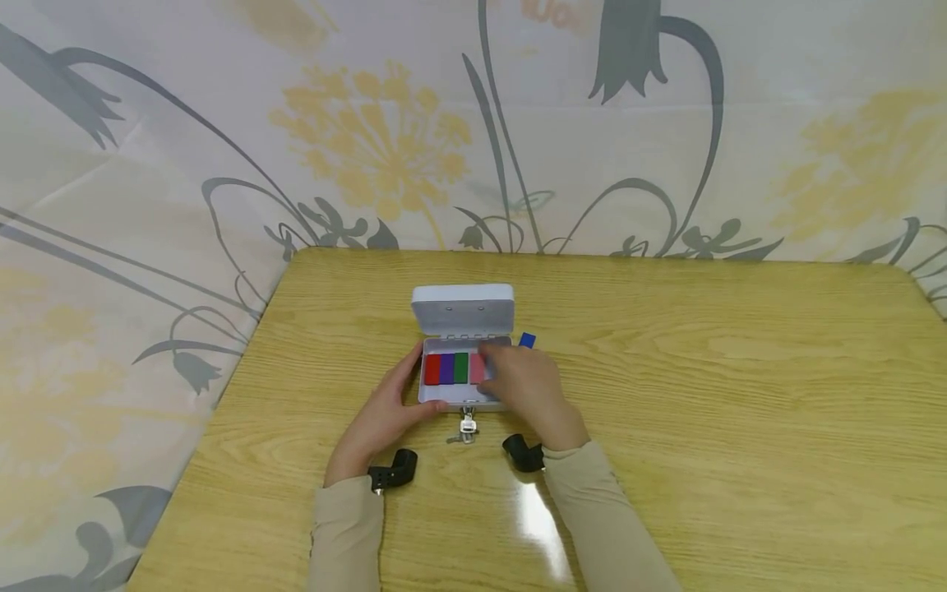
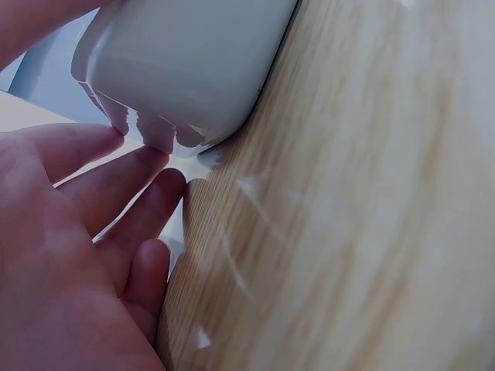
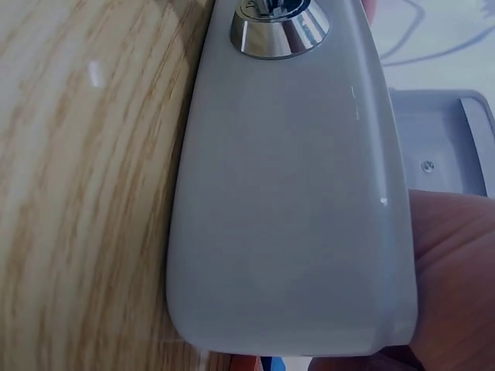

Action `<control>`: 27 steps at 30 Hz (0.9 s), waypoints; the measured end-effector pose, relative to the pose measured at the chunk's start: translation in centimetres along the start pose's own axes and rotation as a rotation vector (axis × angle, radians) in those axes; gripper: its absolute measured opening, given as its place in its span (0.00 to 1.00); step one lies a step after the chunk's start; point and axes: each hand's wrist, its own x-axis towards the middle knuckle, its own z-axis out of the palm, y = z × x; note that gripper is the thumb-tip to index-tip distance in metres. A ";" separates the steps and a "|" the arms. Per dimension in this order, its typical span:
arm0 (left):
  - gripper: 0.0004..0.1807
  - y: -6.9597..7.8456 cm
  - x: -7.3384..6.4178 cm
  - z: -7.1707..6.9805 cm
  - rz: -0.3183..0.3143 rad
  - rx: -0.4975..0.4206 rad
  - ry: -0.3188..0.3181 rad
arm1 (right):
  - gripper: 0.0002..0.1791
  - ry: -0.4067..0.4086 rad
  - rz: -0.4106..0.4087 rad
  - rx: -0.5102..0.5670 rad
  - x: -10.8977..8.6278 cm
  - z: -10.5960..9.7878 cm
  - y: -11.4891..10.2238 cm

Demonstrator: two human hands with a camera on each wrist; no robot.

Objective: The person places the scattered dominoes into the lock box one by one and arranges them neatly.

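A small white metal cash box stands on the table with its lid raised. Inside lie a red block, a purple block and a green block side by side, with a pink block just right of them. My right hand reaches over the right side, pinching the pink block between thumb and finger and covering that end of the box. My left hand steadies the left side, thumb along the front edge; in the left wrist view its fingertips touch the box's corner.
Keys hang from the lock at the box's front. A blue block lies behind my right hand, outside the box. In the right wrist view a red piece shows past the box's end. A patterned cloth rises behind the wooden table.
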 end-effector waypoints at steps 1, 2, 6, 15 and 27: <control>0.50 0.0 0.0 0.0 -0.002 -0.001 0.000 | 0.24 0.001 0.001 0.000 0.0 0.0 0.0; 0.50 -0.1 0.0 0.0 -0.004 -0.003 0.000 | 0.24 0.002 0.001 -0.001 0.0 0.1 0.0; 0.51 -0.1 -0.1 0.0 -0.009 -0.002 0.004 | 0.23 0.013 0.009 0.008 0.1 0.3 0.0; 0.50 -0.1 0.0 0.0 0.013 0.024 0.007 | 0.23 0.020 0.026 -0.009 0.2 0.3 -0.2; 0.50 0.0 0.1 -0.1 0.026 0.026 0.005 | 0.26 0.025 0.007 0.060 0.2 0.2 0.2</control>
